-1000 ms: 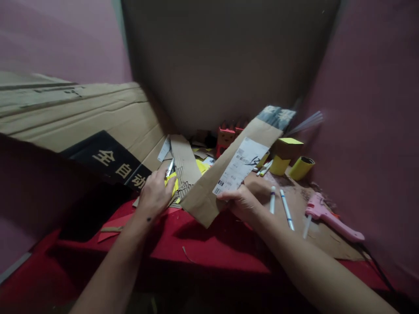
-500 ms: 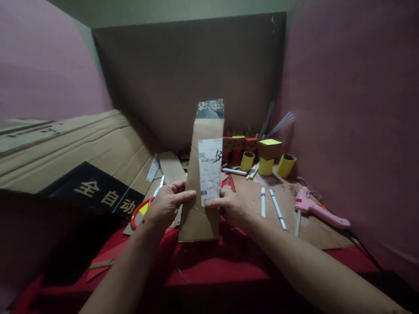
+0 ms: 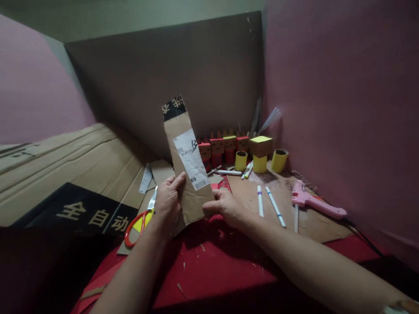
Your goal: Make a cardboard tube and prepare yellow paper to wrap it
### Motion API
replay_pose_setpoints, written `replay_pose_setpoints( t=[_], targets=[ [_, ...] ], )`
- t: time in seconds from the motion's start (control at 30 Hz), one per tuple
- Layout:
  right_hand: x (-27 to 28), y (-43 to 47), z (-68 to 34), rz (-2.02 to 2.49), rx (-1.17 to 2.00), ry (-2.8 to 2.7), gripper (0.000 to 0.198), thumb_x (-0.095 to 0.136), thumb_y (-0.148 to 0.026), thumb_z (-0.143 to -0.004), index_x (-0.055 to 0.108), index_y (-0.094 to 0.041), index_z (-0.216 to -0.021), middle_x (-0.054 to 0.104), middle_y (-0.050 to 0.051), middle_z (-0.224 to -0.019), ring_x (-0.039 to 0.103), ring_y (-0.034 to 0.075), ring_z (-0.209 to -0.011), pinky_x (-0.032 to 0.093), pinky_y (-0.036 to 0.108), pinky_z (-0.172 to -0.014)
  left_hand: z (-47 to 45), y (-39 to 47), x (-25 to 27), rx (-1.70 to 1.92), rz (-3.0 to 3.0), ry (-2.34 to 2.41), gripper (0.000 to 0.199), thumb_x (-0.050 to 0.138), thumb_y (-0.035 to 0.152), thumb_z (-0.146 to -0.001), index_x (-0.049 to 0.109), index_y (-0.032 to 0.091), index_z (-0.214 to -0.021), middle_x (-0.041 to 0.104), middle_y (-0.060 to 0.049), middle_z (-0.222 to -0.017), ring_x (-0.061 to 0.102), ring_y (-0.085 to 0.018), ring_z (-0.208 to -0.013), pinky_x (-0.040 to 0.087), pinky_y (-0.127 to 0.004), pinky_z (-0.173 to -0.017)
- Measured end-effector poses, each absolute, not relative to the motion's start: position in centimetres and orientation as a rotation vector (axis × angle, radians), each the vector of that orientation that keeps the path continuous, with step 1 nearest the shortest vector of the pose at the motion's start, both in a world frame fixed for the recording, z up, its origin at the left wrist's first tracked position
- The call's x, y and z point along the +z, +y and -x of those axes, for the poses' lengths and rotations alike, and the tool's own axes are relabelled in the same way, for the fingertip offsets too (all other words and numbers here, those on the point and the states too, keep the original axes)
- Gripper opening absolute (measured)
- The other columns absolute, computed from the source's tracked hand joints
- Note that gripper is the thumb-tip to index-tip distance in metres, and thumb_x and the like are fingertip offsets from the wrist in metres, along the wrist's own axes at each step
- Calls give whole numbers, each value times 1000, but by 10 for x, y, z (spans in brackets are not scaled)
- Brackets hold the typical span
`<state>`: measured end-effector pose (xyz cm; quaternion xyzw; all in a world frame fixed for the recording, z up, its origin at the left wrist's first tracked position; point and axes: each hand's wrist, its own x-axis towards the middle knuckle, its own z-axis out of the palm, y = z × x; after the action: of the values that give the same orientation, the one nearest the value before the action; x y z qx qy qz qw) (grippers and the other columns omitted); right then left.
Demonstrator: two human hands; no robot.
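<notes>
Between my hands is a long strip of cardboard [image 3: 179,135], tilted with its dark printed end up and to the left. A white shipping label with a handwritten mark is stuck on its face. My left hand [image 3: 169,196] grips the strip's left edge, thumb in front and the other fingers mostly hidden. At the lower right edge my right hand [image 3: 225,207] pinches it, thumb on the front. Red-handled scissors [image 3: 131,231] lie just left of my left hand, partly over a yellow piece.
A pink glue gun [image 3: 316,201] rests on the right of a cardboard sheet [image 3: 242,196], near white markers [image 3: 275,207]. Behind stand yellow tubes [image 3: 279,160], a yellow-topped box figure [image 3: 260,150] and several red figures [image 3: 216,150]. Large folded cardboard [image 3: 81,161] fills the left side.
The cardboard strip has gone from nearly upright to leaning left, its top end swinging leftward. Both hands still hold it, the right one now nearer its lower corner. The view has shifted slightly.
</notes>
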<state>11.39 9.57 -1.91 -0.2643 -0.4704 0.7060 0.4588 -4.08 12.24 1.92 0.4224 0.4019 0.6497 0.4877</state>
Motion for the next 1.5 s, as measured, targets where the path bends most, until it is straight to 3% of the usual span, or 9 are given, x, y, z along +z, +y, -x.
replay_pose_setpoints(
  t=[0.23, 0.4, 0.53, 0.7, 0.93, 1.07, 1.17, 1.33, 1.5],
  targets=[
    [-19, 94, -114, 660, 1705, -1190, 22, 68, -17, -55, 65, -14, -77, 66, -1, -64, 57, 12, -51, 47, 22, -45, 51, 119, 18, 1434, -1026, 948, 36, 77, 27, -64, 66, 12, -95, 74, -7, -84, 69, -20, -76, 56, -29, -70],
    [-19, 91, -114, 617, 1612, -1213, 22, 68, -22, -64, 68, -15, -85, 65, 0, -69, 56, 10, -54, 47, 19, -42, 66, 121, 14, 1313, -1021, 973, 26, 78, 23, -63, 69, 9, -84, 71, -6, -71, 66, -15, -62, 53, -22, -58],
    [-18, 90, -113, 405, 1769, -1027, 34, 72, -28, -67, 66, -18, -99, 68, 4, -96, 64, 18, -76, 59, 34, -58, 72, 122, 11, 1339, -1013, 973, 23, 77, 27, -67, 66, 17, -84, 64, 3, -60, 51, -6, -42, 43, -17, -42],
    [-20, 89, -110, 254, 1758, -983, 44, 78, -15, -59, 69, -20, -103, 68, 3, -104, 63, 16, -93, 54, 33, -86, 66, 122, 11, 1381, -1032, 908, 24, 77, 34, -66, 61, 18, -75, 54, 7, -54, 32, -2, -35, 33, -16, -37],
    [-26, 91, -109, 523, 1252, -1342, 34, 59, -28, -83, 66, -27, -116, 67, 0, -117, 56, 20, -115, 38, 44, -106, 54, 121, 9, 1445, -1180, 1117, 29, 72, 42, -71, 62, 17, -81, 64, -3, -75, 57, -13, -58, 46, -25, -54],
    [-33, 99, -114, 725, 905, -1314, 38, 57, -15, -80, 66, -29, -115, 64, -2, -122, 54, 21, -121, 33, 43, -111, 50, 110, 12, 1751, -1345, 1397, 53, 79, 32, -64, 53, 20, -109, 59, 0, -88, 56, -11, -66, 45, -23, -60],
    [-39, 101, -114, 708, 741, -1409, 52, 54, -2, -73, 67, -31, -114, 61, -6, -126, 46, 21, -129, 27, 43, -115, 45, 100, 13, 1849, -1834, 1414, 67, 77, 25, -64, 48, 27, -124, 52, -4, -115, 58, -14, -80, 49, -27, -75],
    [-38, 95, -113, 691, 599, -1572, 58, 50, 0, -72, 65, -33, -117, 57, -5, -132, 43, 21, -131, 26, 43, -115, 44, 93, 11, 1278, -2279, 1364, 25, 65, 18, -71, 74, 28, -91, 60, -4, -118, 62, -17, -83, 50, -31, -82],
    [-29, 95, -118, 738, 492, -1514, 54, 56, -1, -70, 67, -29, -115, 50, 1, -139, 42, 23, -130, 30, 43, -111, 51, 99, 12, 1383, -2058, 1174, 23, 59, 13, -72, 75, 23, -85, 66, -5, -111, 58, -21, -109, 41, -34, -100]
  ],
)
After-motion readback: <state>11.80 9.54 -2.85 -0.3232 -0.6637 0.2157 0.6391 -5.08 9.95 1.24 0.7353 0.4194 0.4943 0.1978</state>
